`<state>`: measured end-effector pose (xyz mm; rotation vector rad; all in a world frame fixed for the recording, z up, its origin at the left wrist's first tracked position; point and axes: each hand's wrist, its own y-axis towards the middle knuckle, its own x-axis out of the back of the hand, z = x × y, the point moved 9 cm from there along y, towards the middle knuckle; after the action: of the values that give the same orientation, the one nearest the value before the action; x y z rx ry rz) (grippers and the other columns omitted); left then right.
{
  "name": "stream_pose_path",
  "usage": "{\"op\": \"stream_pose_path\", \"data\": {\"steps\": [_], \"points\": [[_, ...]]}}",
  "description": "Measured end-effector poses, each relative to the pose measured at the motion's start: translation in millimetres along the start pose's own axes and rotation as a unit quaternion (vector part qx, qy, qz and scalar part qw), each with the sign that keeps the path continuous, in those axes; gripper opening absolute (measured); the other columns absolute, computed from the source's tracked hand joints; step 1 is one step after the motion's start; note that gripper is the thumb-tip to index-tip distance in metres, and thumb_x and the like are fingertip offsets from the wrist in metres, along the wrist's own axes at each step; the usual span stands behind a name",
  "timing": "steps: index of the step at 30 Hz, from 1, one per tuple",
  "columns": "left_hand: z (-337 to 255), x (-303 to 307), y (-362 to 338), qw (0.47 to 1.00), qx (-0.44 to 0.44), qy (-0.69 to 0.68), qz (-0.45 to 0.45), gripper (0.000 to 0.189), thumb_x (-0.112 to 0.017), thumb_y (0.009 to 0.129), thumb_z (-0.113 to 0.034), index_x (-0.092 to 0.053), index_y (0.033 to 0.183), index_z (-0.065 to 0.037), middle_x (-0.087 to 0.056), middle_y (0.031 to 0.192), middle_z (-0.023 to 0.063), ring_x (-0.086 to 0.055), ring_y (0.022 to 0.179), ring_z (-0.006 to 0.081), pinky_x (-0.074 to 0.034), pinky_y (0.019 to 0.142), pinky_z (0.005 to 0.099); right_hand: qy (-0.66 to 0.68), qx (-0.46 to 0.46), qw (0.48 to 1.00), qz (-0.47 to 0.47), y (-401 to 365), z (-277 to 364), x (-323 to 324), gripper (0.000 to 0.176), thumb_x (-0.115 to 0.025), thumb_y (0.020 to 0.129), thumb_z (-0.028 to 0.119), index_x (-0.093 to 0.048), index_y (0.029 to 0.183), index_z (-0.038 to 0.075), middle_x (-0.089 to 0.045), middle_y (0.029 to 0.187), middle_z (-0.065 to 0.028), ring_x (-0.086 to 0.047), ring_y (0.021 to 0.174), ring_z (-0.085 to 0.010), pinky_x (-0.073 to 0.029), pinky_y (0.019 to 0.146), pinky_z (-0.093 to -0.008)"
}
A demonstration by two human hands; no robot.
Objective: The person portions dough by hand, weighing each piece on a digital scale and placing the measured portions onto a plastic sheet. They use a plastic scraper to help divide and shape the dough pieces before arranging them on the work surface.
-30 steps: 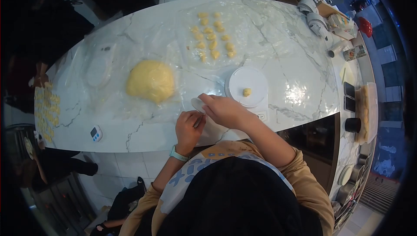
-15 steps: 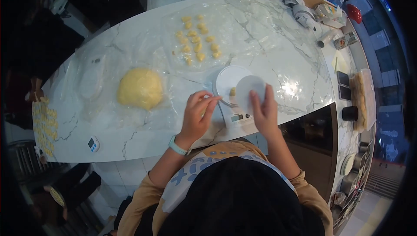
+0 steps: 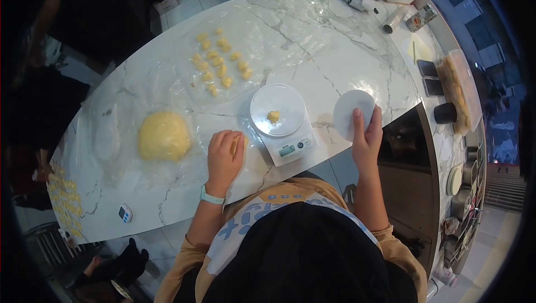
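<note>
A white kitchen scale stands between my hands, its display lit. One small lump of yellow dough rests on its round plate. My left hand, wearing a pale watch, is closed around a piece of yellow dough just left of the scale. In my right hand is a flat, white, rounded dough scraper, gripped at its right edge over the table. Left of my left hand sits a big smooth mound of yellow dough on clear plastic sheeting.
Several small dough pieces lie on plastic film behind the scale. More pieces cover the table's far left end. A timer is near the front edge. Phones, a dark cup and a long container line the right.
My right hand has carried the scraper rightward, away from the scale plate. My left hand has drawn back left from the scale and now has dough in it. The camera view has shifted.
</note>
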<state>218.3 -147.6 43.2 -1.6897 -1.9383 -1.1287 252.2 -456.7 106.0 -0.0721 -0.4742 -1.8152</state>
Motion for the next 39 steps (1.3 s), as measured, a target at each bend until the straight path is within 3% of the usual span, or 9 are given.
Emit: {"op": "stream_pose_path", "data": {"steps": [4,6,10,15,25,31,34,36,39], "points": [[1.5,-0.6,-13.2,0.999,0.024,-0.038,0.02,0.024,-0.074,0.073,-0.011,-0.061,0.091,-0.002,-0.055,0.094,0.0115,-0.055,0.084,0.03,-0.046,0.076,0.0384,-0.001,-0.02,0.999,-0.037,3.5,-8.2,18.8,0.027,-0.052,0.095,0.021,-0.049,0.11,-0.001,-0.061,0.092,-0.008,-0.053,0.084,-0.0079,-0.044,0.073,-0.0228],[11.4,6.9,-14.8,0.99,0.097,-0.1,-0.015,0.031,-0.079,0.067,-0.011,-0.059,0.089,-0.002,-0.054,0.093,0.011,-0.055,0.086,0.027,-0.047,0.075,0.0372,0.005,-0.027,0.999,-0.048,4.6,-10.1,22.0,0.028,-0.053,0.095,0.021,-0.049,0.111,-0.001,-0.061,0.093,-0.0082,-0.053,0.085,-0.0081,-0.044,0.074,-0.0228],[2.2,16.7,-25.2,0.997,0.083,-0.008,-0.001,0.03,-0.079,0.068,-0.01,-0.058,0.088,-0.002,-0.054,0.091,0.01,-0.057,0.084,0.023,-0.049,0.069,0.0335,0.001,-0.014,0.998,-0.059,8.4,-4.0,24.4,0.029,-0.053,0.095,0.021,-0.048,0.112,-0.002,-0.061,0.095,-0.0084,-0.053,0.088,-0.0086,-0.043,0.077,-0.0227],[23.1,15.9,-39.2,0.985,0.137,-0.105,-0.009,0.023,-0.077,0.071,-0.008,-0.06,0.084,0.0,-0.06,0.085,0.0089,-0.057,0.065,0.0178,-0.048,0.059,0.0294,0.011,-0.002,0.998,-0.062,11.6,-0.9,15.8,0.029,-0.053,0.095,0.021,-0.048,0.112,-0.002,-0.06,0.096,-0.0084,-0.053,0.088,-0.0088,-0.043,0.078,-0.0227],[24.3,24.8,-38.7,0.985,0.139,-0.103,0.003,0.018,-0.072,0.074,-0.005,-0.062,0.088,0.001,-0.063,0.088,0.0108,-0.06,0.071,0.0234,-0.049,0.063,0.0304,-0.015,0.012,0.999,-0.047,13.0,7.6,9.8,0.025,-0.053,0.095,0.018,-0.049,0.108,-0.003,-0.06,0.093,-0.008,-0.052,0.085,-0.0087,-0.043,0.076,-0.0225],[16.7,26.4,-31.5,0.994,0.087,-0.038,0.047,0.019,-0.073,0.074,-0.009,-0.061,0.086,0.0,-0.06,0.09,0.012,-0.058,0.076,0.0289,-0.048,0.069,0.0347,-0.019,0.011,0.999,-0.046,12.2,9.4,11.7,0.025,-0.053,0.094,0.018,-0.049,0.108,-0.003,-0.06,0.092,-0.0081,-0.052,0.084,-0.0087,-0.043,0.075,-0.0227],[-14.5,45.2,-6.8,0.997,0.049,0.054,-0.037,0.02,-0.074,0.073,-0.01,-0.062,0.086,-0.001,-0.059,0.091,0.0138,-0.058,0.08,0.0307,-0.048,0.071,0.0367,-0.016,0.009,0.999,-0.039,13.7,9.2,10.6,0.025,-0.053,0.094,0.018,-0.049,0.109,-0.002,-0.06,0.092,-0.0083,-0.052,0.084,-0.0086,-0.043,0.075,-0.0226],[-16.0,30.0,7.9,0.995,0.056,-0.087,-0.014,0.02,-0.074,0.073,-0.007,-0.064,0.09,-0.002,-0.06,0.091,0.0124,-0.059,0.085,0.0274,-0.048,0.071,0.0342,-0.005,0.009,0.999,-0.03,11.9,9.0,6.4,0.026,-0.054,0.095,0.019,-0.05,0.109,-0.002,-0.06,0.092,-0.0085,-0.052,0.085,-0.0086,-0.043,0.076,-0.0225],[-55.9,-0.9,42.9,0.989,-0.084,-0.118,0.012,0.021,-0.071,0.073,-0.004,-0.064,0.093,-0.003,-0.06,0.092,0.0122,-0.059,0.087,0.0288,-0.048,0.076,0.0343,-0.019,-0.003,1.0,-0.012,12.8,9.1,-3.4,0.024,-0.053,0.094,0.017,-0.05,0.108,-0.002,-0.06,0.092,-0.0082,-0.052,0.084,-0.0086,-0.043,0.075,-0.0224]]}}
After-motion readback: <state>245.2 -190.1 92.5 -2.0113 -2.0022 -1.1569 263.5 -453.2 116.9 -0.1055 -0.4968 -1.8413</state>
